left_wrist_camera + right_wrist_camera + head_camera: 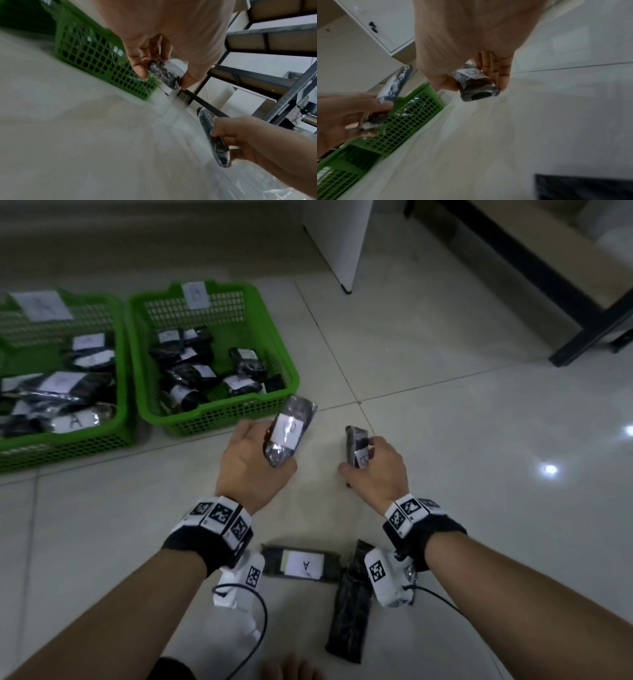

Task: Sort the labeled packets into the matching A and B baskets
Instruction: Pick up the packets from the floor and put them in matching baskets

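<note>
- Head view: the left hand [255,470] holds a dark film-wrapped packet [289,434] above the floor [445,405], just off the near right corner of the right-hand green basket [212,419]. Its thumb and fingers [139,70] are curled round the packet's lower end.
- The white label on this packet faces up; its letter is too blurred to read.
- The right hand [375,470] grips a second packet [356,446] near its lower end, thumb on one side, fingers [498,71] along the other. This label looks like a B, but I cannot confirm it.
- Both baskets sit on the floor at far left, side by side and touching or nearly so, each already holding packets. The left basket [68,446] contains a packet marked A. The paper tags on both rear walls are illegible.
- Two more packets lie on the floor between the forearms: one marked A [301,565], one dark and label-down or unlabelled [349,611].
- Handling judgement: packets appear light, soft and pliable, with glossy wrap that may slip.
- Recommended hold: across the mid-body, label kept visible; an end grip risks drooping.
- No fragility evident; a short drop into a basket seems acceptable.
</note>
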Tool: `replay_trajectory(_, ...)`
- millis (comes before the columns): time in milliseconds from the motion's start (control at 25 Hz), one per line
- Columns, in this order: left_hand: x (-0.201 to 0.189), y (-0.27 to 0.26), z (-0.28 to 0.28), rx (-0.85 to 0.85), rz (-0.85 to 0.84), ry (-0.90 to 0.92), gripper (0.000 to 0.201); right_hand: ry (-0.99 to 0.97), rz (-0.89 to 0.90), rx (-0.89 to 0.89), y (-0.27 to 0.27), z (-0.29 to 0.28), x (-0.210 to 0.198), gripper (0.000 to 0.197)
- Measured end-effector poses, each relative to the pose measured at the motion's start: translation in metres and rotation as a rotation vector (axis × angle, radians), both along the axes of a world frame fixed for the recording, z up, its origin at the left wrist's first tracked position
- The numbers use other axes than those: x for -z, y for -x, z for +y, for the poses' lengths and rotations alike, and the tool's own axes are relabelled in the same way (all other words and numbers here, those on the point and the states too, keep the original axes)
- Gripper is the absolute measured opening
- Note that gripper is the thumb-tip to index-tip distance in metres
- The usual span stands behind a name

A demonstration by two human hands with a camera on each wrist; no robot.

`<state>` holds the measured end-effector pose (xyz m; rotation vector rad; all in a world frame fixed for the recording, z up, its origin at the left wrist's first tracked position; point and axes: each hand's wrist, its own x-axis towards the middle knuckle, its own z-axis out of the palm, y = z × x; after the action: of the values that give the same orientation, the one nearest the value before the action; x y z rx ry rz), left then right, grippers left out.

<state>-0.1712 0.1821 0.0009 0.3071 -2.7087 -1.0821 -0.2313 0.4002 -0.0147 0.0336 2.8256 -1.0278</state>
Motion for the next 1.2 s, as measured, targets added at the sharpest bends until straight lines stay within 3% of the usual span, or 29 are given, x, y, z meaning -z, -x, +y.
replay_trajectory(120,-0.023,0.02,-0.047,-0.127,0.148,-0.012,0.054,0.144,0.127,-0.09,0.003,-0.033,-0.019,0.059)
replay_trajectory(240,-0.038,0.057,-0.1,-0.176,0.163,0.13,0.041,0.183,0.293,-0.199,0.019,-0.073,-0.031,0.052)
replay_trajectory(400,-0.039,0.101,-0.16,-0.176,-0.017,0.426,0.022,0.141,0.378,-0.353,0.048,-0.132,-0.042,0.037)
replay_trajectory(560,-0.026,0.108,-0.192,-0.156,-0.187,0.513,0.027,0.099,0.43,-0.414,0.093,-0.191,-0.049,0.028)
replay_trajectory(760,-0.022,0.081,-0.18,-0.168,-0.183,0.566,0.046,-0.093,0.299,-0.45,0.136,-0.245,-0.037,0.027)
replay_trajectory(920,-0.028,0.045,-0.151,-0.153,0.037,0.503,0.034,-0.154,0.289,-0.466,0.126,-0.233,-0.034,0.031)
replay_trajectory(1080,-0.03,0.008,-0.079,0.169,0.222,0.338,0.019,-0.103,0.512,-0.424,0.078,-0.17,-0.039,0.027)
replay_trajectory(1200,-0.017,-0.02,-0.025,0.497,0.1,0.18,0.018,-0.062,0.437,-0.482,0.037,-0.106,-0.032,0.02)
